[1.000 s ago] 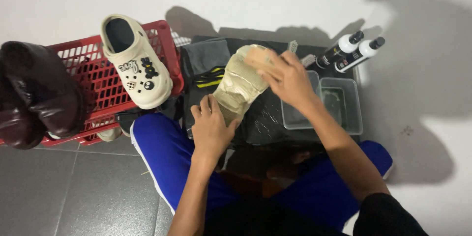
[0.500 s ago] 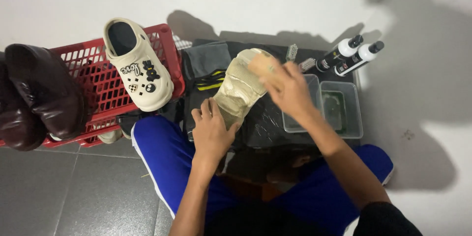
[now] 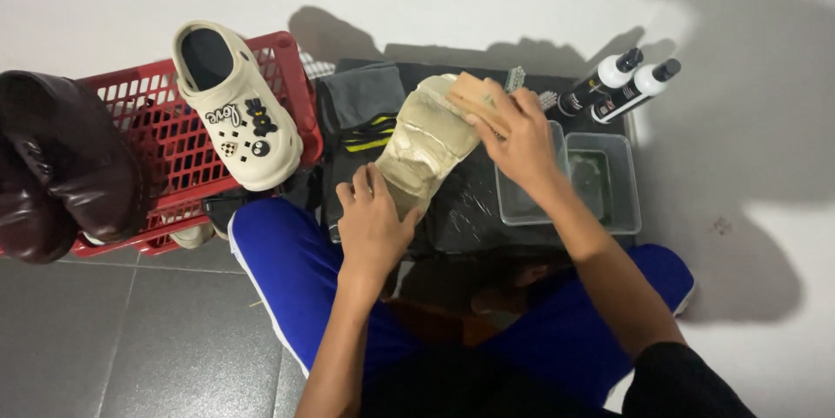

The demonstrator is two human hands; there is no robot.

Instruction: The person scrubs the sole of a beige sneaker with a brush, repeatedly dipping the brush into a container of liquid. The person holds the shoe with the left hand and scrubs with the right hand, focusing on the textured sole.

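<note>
A beige shoe [image 3: 424, 141] lies sole-up on a black plastic sheet [image 3: 470, 200] in front of me. My left hand [image 3: 372, 225] grips its near end and holds it steady. My right hand [image 3: 522, 135] is closed on a wooden-backed brush [image 3: 477, 101] pressed against the shoe's far end.
A red plastic basket [image 3: 152, 135] at the left carries a cream clog [image 3: 233, 113] and dark brown shoes [image 3: 61, 166]. Two clear tubs [image 3: 600, 181] stand to the right of the sheet, with two black-and-white bottles [image 3: 619, 86] behind them. Dark folded cloths [image 3: 361, 105] lie beside the basket. My blue-trousered legs are below.
My right hand has shifted with the brush along the shoe's far end. The left hand keeps its hold on the near end.
</note>
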